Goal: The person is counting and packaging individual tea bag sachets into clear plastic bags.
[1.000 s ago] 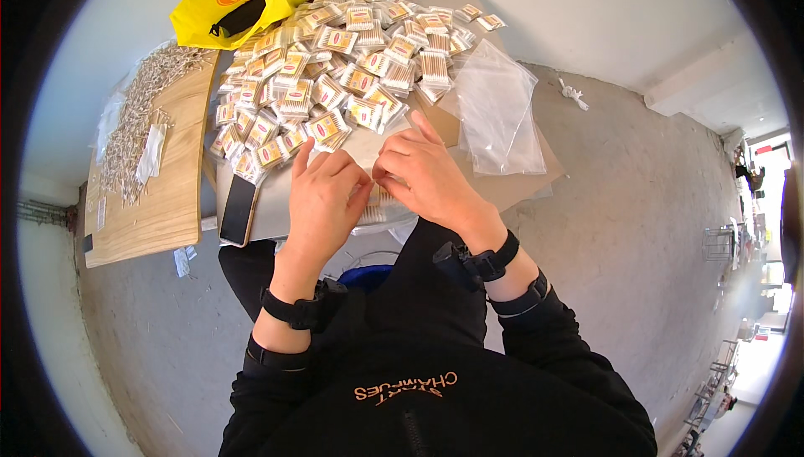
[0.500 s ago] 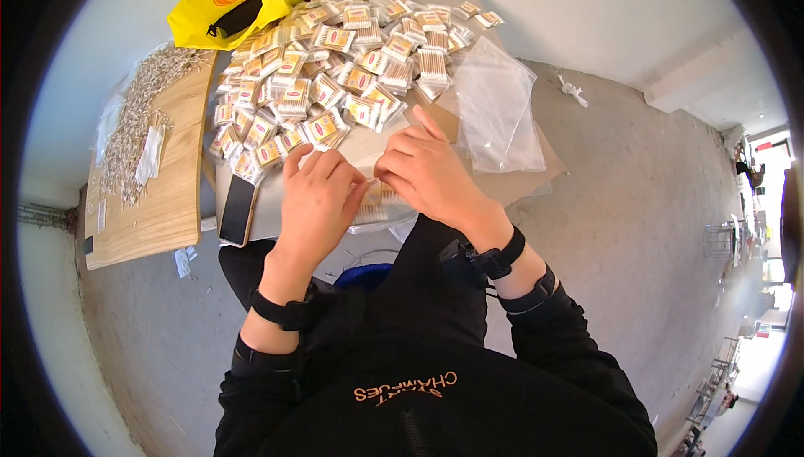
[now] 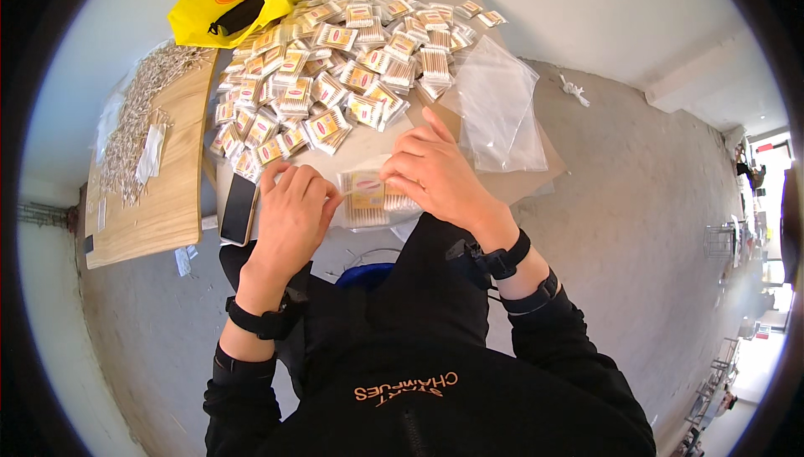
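At the left edge of clear-wrapped, yellow-labelled cotton swabs (image 3: 367,199) with the left grip (image 3: 291,208), over their right part with the right grip (image 3: 437,171); cannot tell for either whether clamped or touching. For the swabs: lying along the tabletop's (image 3: 352,152) near edge, between dark phone (image 3: 239,210) and clear plastic bags (image 3: 501,114), near heaped swab packs (image 3: 358,79).

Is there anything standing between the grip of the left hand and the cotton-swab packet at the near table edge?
Nothing visible stands between the grip of the left hand and the swab packet; it is right beside the packet's left edge, though contact is unclear. The right hand overlaps the right part.
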`<state>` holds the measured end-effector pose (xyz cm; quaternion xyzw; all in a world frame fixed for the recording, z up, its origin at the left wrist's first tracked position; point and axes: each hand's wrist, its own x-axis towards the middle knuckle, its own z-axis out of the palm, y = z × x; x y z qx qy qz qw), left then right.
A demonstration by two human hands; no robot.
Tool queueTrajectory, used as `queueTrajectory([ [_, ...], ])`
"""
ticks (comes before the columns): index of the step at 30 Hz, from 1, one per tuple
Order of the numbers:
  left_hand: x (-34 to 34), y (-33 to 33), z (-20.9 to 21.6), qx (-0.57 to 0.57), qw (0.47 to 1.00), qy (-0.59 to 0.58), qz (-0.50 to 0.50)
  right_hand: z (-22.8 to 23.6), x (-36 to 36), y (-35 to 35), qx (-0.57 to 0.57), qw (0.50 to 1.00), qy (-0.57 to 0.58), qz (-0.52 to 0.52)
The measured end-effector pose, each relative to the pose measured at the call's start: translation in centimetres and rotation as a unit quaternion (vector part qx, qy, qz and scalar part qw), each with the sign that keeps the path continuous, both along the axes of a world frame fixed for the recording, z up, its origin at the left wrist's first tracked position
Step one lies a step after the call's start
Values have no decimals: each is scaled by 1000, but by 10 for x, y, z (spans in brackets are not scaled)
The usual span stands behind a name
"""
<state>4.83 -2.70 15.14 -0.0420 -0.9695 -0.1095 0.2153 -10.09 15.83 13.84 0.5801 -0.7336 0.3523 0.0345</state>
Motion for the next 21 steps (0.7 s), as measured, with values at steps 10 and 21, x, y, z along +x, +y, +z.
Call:
queueTrajectory([
  [10, 23, -19, -8, 50, 998, -14, 42, -3, -2, -2, 8, 999, -30, -4],
  [21, 5, -3, -8, 143, 989, -8, 41, -3, -1, -2, 28, 998, -51, -16],
])
